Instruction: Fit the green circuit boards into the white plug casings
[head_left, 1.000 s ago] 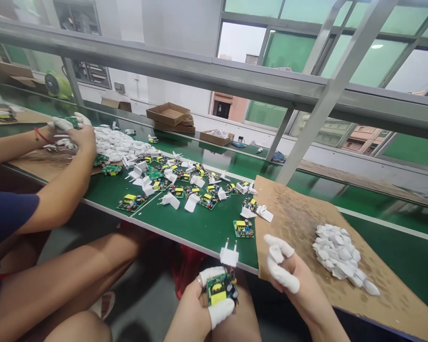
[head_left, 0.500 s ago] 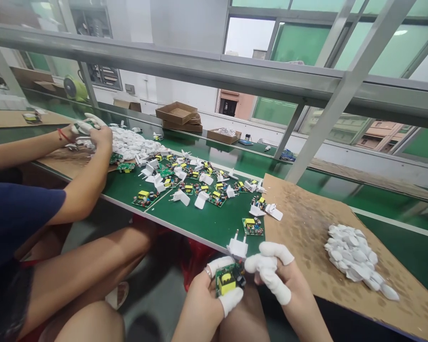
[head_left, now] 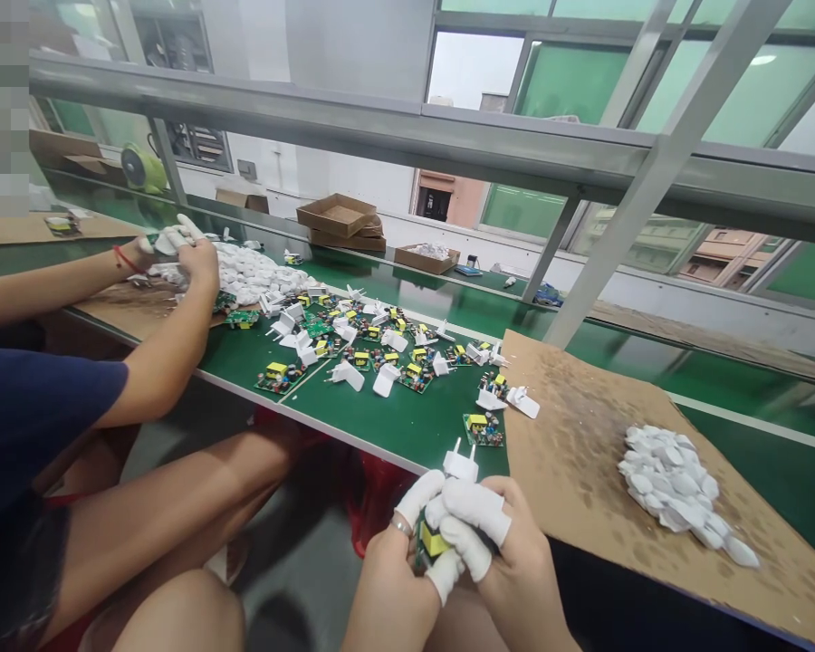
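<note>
My left hand (head_left: 397, 561) and my right hand (head_left: 499, 552) meet low in the middle, below the table's front edge, both closed on one green circuit board with a yellow part (head_left: 433, 541). A white two-pin plug piece (head_left: 460, 464) sticks up from the board above my fingers. White cots cover my fingertips. On the green table (head_left: 407, 421) just ahead lie several more circuit boards (head_left: 482, 428) and white plug shells (head_left: 386, 378).
A brown cardboard sheet (head_left: 584, 435) at the right carries a heap of white parts (head_left: 672, 484). A person on the left handles parts with both hands (head_left: 183, 249) beside a big white pile (head_left: 251, 270). Cardboard boxes (head_left: 336, 217) stand behind, under a metal rail (head_left: 407, 131).
My right hand moved left from beside the cardboard and closed over the board that my left hand holds. The camera shifted slightly right.
</note>
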Demonstrator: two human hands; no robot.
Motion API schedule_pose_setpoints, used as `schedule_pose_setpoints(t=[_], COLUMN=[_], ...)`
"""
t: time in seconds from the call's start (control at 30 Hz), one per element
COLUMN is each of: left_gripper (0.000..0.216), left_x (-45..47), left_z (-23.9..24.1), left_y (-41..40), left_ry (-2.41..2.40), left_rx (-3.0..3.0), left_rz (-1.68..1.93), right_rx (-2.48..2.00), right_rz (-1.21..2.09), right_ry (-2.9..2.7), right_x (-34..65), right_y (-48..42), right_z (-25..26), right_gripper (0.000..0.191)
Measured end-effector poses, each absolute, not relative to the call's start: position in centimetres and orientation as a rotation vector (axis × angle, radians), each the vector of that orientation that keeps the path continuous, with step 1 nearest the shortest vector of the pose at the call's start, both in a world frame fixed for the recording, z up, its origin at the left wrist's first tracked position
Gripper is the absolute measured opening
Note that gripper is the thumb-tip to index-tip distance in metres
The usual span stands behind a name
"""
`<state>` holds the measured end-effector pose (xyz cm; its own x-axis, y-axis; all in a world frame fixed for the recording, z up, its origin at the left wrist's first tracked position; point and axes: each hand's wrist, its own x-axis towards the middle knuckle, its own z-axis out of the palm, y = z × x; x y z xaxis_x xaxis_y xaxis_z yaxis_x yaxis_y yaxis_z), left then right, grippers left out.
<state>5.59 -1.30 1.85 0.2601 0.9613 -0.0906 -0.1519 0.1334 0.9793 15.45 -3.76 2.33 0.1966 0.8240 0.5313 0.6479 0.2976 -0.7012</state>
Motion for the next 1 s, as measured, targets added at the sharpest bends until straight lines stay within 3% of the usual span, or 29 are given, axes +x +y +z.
schedule_pose_setpoints(t=[0.13,0.23,0.37,0.5,0.63,0.73,0.9,1.0], left_gripper=[0.069,0.083,0.064,0.036,0.025,0.023,0.027,0.021], left_x=[5.9,6.5,6.5,4.2,1.5,0.6,1.2,2.0], left_z=[1.4,0.5,0.5,2.7,5.1,6.1,7.1,7.7], left_y=[-1.1,-1.1,-1.6,-1.4,0.2,0.7,-0.7,-1.5], left_ry=[0.901,0.815,0.623,0.652,0.672,0.679,0.762,0.819], left_rx=[0.943,0.744,0.596,0.819,1.481,1.807,1.616,1.091], left_rz=[1.004,1.117,1.110,1.023,0.926,0.895,1.086,0.891], right_rx=[-1.349,-1.387,-1.291,-1.273,-1.340,-1.312,-1.317,-1.340], right_rz=[0.238,0.433,0.721,0.814,0.943,1.079,1.104,1.030], right_ry=[-1.422,-1.259,-1.166,-1.063,-1.006,-0.953,-1.007,-1.027], right_x=[15.6,15.2,14.5,15.2,16.5,16.6,17.2,17.7], right_y=[-4.2,-4.9,-5.5,-5.9,-5.0,-3.7,-2.8,-3.2], right_z=[1.8,0.9,-0.5,0.2,1.6,1.4,-0.3,-0.8], right_gripper=[0.025,0.040,0.057,0.050,0.022,0.033,0.034,0.029])
